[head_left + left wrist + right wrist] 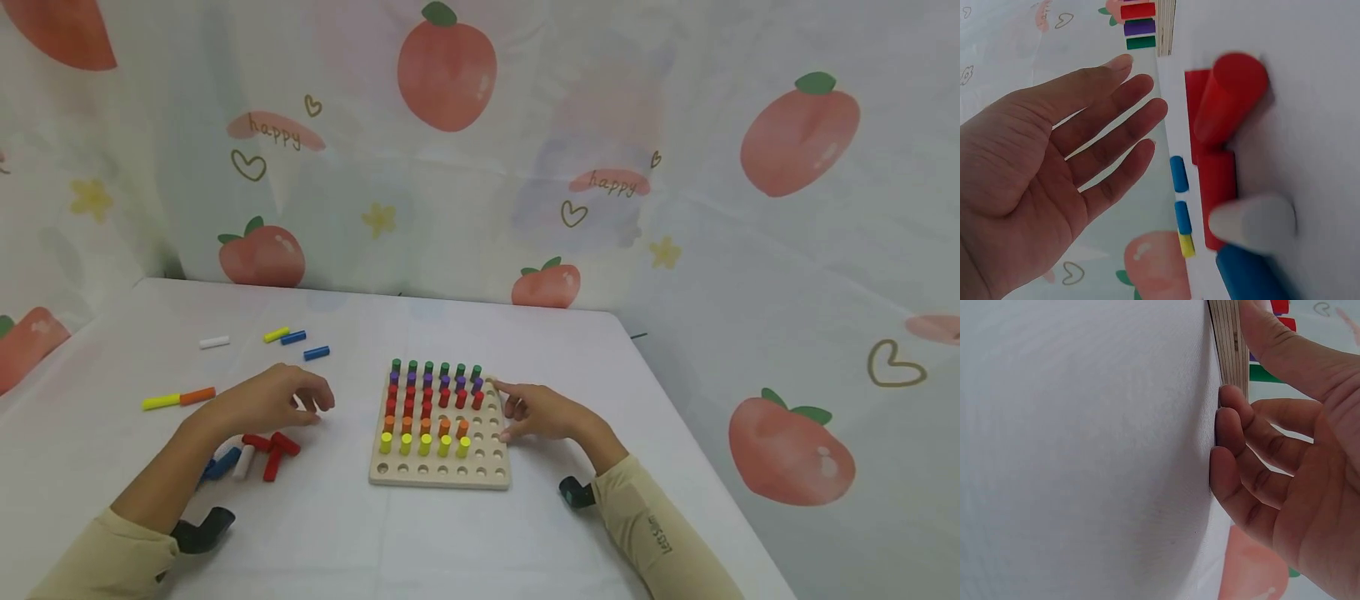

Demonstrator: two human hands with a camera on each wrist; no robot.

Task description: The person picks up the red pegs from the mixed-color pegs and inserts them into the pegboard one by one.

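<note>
A wooden pegboard [450,481] lies mid-table with rows of upright green, purple, red, orange and yellow pegs; its right and front holes are bare. My right hand [543,412] is at the board's right side, index finger extended to the far corner and thumb on the edge. In the right wrist view, the other fingertips [1225,465] rest on the tablecloth. My left hand [273,400] hovers left of the board with relaxed fingers and nothing in them. Below it lie loose red pegs [273,463], a white peg [243,462] and blue pegs [223,463].
Farther left on the table, a yellow peg [161,402] and an orange peg [197,396] lie end to end. Toward the back are a white peg [214,342], a yellow peg [277,334] and two blue pegs [317,353]. A fruit-print curtain [450,183] hangs behind the table.
</note>
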